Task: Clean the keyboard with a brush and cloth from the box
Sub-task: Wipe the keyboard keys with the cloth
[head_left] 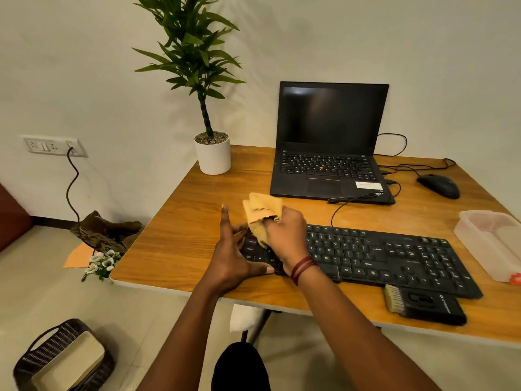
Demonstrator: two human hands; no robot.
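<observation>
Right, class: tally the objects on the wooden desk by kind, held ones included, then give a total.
Computer gear: 3 (black open laptop, black wired keyboard, black mouse)
Cleaning tools: 2 (yellow cloth, black-handled brush)
Containers: 1 (translucent plastic box)
Plants: 1 (green plant in white pot)
Total: 7
</observation>
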